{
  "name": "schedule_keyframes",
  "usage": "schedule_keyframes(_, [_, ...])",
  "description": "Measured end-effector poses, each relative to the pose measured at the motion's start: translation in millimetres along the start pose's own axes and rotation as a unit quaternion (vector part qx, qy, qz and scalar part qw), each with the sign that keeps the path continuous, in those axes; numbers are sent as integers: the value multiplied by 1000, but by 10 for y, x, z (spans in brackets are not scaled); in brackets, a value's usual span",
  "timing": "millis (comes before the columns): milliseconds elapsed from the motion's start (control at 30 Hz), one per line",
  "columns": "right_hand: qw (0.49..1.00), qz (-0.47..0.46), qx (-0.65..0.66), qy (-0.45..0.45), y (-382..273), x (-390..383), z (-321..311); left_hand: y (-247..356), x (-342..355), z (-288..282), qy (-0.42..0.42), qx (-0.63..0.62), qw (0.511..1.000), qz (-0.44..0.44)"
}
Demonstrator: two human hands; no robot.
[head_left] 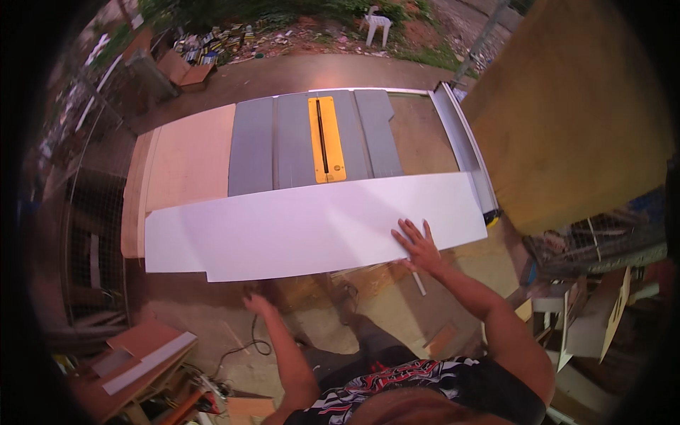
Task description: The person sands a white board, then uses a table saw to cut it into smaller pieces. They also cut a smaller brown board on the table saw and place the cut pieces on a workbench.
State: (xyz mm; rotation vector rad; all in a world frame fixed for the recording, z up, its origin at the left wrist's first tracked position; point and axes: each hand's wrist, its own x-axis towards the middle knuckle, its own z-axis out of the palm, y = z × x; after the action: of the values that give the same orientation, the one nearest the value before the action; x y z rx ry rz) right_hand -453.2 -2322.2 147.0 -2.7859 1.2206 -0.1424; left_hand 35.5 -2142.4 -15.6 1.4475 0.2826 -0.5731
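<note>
A long white board (312,219) with a notched near left corner lies across a table saw's grey top (290,145), which has a yellow insert (326,142) with a dark slot. The board's right end reaches a metal rail (457,134). My right hand (418,248) lies spread on the board near its front edge, fingers on the white face. My left hand (256,303) is lower, just beyond the board's front edge toward me, by a dark cord; its fingers are shadowed and unclear.
A plywood panel (188,159) extends the saw top leftward. A yellowish sheet (567,106) stands at the right. Board offcuts (149,358) lie lower left, stacked panels (588,312) lower right. A wire cage (95,255) is at the left. A white plastic chair (375,25) and rubble are beyond.
</note>
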Motion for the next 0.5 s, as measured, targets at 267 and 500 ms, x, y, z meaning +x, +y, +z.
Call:
schedule_keyframes(267, [999,-11,-15,50,158,-84,43,1237,-1286,608,-393,488,485,609])
schedule_keyframes(500, [996,-23,-86,26,182,-26,-13,921,-966,887,-387,517,327,691])
